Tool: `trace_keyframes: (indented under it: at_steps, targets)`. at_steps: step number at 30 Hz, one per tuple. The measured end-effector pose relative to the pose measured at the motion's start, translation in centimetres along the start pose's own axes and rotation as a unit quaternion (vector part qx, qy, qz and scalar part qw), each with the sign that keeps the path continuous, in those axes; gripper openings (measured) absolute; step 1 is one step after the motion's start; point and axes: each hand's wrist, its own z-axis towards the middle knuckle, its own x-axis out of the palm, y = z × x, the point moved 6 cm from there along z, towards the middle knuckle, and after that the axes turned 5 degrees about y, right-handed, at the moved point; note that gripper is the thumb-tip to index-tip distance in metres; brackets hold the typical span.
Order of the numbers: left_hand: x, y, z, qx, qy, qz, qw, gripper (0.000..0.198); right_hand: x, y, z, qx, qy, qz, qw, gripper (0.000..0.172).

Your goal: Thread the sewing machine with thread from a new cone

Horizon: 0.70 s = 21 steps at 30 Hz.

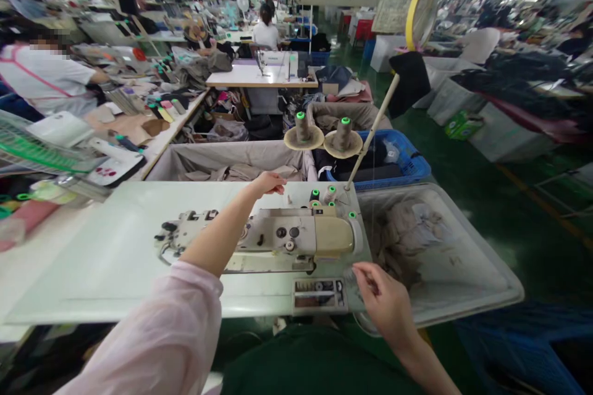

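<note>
A beige sewing machine (278, 237) stands on a white table (106, 259) in front of me. My left hand (267, 184) reaches over the machine to the table's far edge, fingers curled together as if pinching something too small to name. My right hand (384, 299) hovers at the table's right front corner beside the machine's control panel (319, 294), fingers curled, thumb and forefinger close together, possibly on a thin thread. Small thread spools with green caps (319, 197) stand behind the machine.
Two large thread cones (303, 129) sit on a stand behind the table. A grey bin of fabric pieces (463, 271) is on my right, a cloth bin (231, 157) and a blue crate (407, 166) beyond. Other people work at tables on the left and far back.
</note>
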Motion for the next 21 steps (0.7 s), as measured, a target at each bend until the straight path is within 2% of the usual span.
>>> trace_keyframes:
  at_steps: [4, 9, 11, 15, 19, 21]
  targets:
    - [-0.5, -6.8, -3.5, 0.078, 0.009, 0.002, 0.997, 0.024, 0.0, 0.7, 0.4, -0.008, -0.012, 0.007, 1.0, 0.015]
    - [-0.2, -14.9, -12.1, 0.219, 0.057, -0.023, 0.974, 0.017, -0.2, 1.6, 1.8, -0.027, -0.033, 0.026, 0.999, 0.016]
    - [-0.9, -17.2, -15.7, 0.262, 0.051, -0.041, 0.963, 0.017, -0.1, 1.9, 2.2, -0.04, -0.033, 0.035, 0.998, 0.017]
    - [-3.5, -19.8, -21.2, 0.297, -0.03, -0.066, 0.952, 0.017, 0.6, 2.0, 2.6, -0.05, -0.016, 0.054, 0.997, 0.016]
    - [-5.9, -20.8, -24.6, 0.347, -0.087, -0.015, 0.934, 0.019, 1.4, 2.2, 2.7, -0.066, -0.007, 0.08, 0.995, 0.014]
    - [-7.1, -21.2, -26.1, 0.37, -0.107, -0.024, 0.923, 0.018, 1.8, 2.4, 3.0, -0.077, -0.005, 0.087, 0.993, 0.015]
